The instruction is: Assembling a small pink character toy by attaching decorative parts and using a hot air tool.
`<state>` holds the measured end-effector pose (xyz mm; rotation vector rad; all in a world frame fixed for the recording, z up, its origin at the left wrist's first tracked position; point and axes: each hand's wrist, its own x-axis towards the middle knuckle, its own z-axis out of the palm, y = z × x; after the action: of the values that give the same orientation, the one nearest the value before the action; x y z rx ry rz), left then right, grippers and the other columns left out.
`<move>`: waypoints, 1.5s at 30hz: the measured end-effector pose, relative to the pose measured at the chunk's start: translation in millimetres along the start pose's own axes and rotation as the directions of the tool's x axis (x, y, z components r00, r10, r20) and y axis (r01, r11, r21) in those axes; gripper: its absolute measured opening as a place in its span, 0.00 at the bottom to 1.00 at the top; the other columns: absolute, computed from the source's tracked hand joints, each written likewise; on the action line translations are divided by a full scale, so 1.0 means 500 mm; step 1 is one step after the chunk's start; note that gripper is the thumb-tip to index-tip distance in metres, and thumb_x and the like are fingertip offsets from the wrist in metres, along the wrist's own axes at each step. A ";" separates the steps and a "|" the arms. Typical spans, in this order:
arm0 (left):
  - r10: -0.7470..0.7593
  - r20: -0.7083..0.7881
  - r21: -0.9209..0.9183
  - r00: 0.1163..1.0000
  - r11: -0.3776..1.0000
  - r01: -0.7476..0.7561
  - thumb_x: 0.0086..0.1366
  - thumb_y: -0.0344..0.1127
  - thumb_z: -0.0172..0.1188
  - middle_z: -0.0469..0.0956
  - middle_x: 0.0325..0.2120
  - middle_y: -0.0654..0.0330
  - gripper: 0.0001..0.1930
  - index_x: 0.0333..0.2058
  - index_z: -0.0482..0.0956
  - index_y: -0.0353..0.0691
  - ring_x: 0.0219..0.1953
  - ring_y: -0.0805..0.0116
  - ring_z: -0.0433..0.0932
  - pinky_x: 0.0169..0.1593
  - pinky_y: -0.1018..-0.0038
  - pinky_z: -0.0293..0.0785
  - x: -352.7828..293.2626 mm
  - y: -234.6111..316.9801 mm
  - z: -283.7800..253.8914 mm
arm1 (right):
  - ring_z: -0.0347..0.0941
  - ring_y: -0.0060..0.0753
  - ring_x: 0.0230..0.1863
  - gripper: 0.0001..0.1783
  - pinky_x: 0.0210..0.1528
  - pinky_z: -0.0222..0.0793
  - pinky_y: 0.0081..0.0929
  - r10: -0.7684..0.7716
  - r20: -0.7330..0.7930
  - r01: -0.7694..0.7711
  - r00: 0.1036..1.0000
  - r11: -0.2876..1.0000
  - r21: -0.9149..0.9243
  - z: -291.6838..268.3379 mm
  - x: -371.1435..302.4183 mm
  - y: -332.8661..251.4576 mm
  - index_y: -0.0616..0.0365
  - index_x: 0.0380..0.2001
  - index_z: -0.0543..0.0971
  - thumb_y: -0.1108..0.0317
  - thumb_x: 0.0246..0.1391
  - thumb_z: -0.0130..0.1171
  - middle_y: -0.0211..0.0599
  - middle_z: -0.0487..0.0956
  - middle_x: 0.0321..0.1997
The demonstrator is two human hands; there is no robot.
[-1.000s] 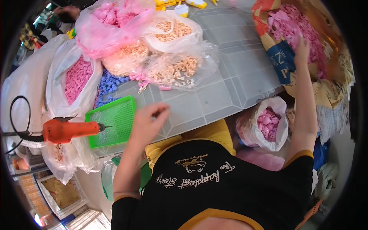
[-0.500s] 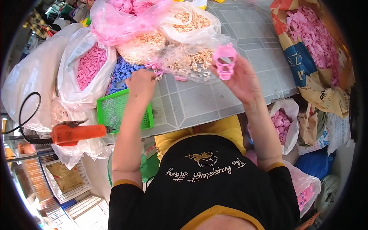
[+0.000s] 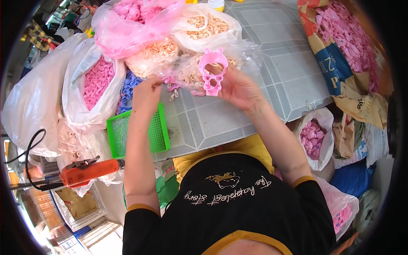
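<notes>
My right hand [image 3: 243, 90] is closed around the right edge of a pink plastic frame [image 3: 207, 75]. This frame has two small ears, a large round opening on top and a smaller opening below. It hangs over the grey table, in front of a clear bag of small cream parts [image 3: 189, 73]. My left hand [image 3: 145, 95] has its fingers pinched together beside a little heap of small pink pieces [image 3: 171, 81]. Whatever is between those fingertips is too small to tell. A green tray [image 3: 159, 131] lies below my left hand, partly covered by my forearm.
Blue parts [image 3: 128, 91] lie left of my left hand. Bags of pink parts [image 3: 98, 83] and cream parts [image 3: 208, 27] line the back and left. An orange electric screwdriver [image 3: 89, 173] points toward the tray. A paper sack [image 3: 329, 63] of pink parts stands at the right table edge.
My right hand has moved left with the pink frame, bringing it closer to my left hand. My left hand has shifted slightly left, its fingertips now by the pink pieces. The view has shifted a little.
</notes>
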<state>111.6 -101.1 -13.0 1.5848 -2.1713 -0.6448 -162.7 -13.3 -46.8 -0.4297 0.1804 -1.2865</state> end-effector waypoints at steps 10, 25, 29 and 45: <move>0.074 0.001 0.201 0.997 0.977 -0.073 0.63 0.32 0.58 0.84 0.36 0.46 0.12 0.42 0.84 0.34 0.39 0.53 0.84 0.45 0.66 0.77 0.009 -0.022 -0.006 | 0.67 0.54 0.66 0.37 0.69 0.65 0.53 -0.008 -0.072 0.006 0.997 0.999 -0.035 -0.020 0.009 0.009 0.56 0.70 0.57 0.59 0.64 0.59 0.46 0.66 0.69; 0.367 -0.044 0.418 0.929 0.852 -0.316 0.57 0.31 0.64 0.82 0.38 0.49 0.10 0.38 0.86 0.38 0.40 0.48 0.81 0.47 0.62 0.77 0.064 -0.075 -0.022 | 0.72 0.43 0.61 0.38 0.63 0.72 0.49 0.023 -0.068 -0.020 0.997 0.999 0.040 -0.011 -0.010 -0.004 0.53 0.68 0.62 0.67 0.56 0.66 0.36 0.70 0.64; 0.109 -0.107 0.185 0.988 0.979 -0.088 0.58 0.30 0.65 0.81 0.38 0.53 0.11 0.41 0.85 0.39 0.39 0.53 0.81 0.45 0.65 0.77 0.036 -0.026 -0.037 | 0.73 0.42 0.60 0.38 0.62 0.73 0.47 0.027 -0.149 -0.027 0.988 1.000 0.003 -0.007 0.001 -0.001 0.53 0.69 0.60 0.68 0.58 0.64 0.36 0.70 0.65; 0.287 -0.015 -0.353 0.958 0.895 -0.274 0.58 0.25 0.65 0.82 0.28 0.57 0.08 0.38 0.83 0.33 0.29 0.68 0.80 0.36 0.74 0.76 -0.047 0.204 0.044 | 0.73 0.38 0.61 0.40 0.61 0.75 0.38 -0.027 -0.055 0.015 0.998 0.976 -0.219 0.024 0.000 0.001 0.52 0.71 0.59 0.80 0.56 0.61 0.42 0.70 0.66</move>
<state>26.6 -48.8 25.7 1.0580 -2.1074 -0.9136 -157.9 -10.5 -36.2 -0.5841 0.3695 -1.3058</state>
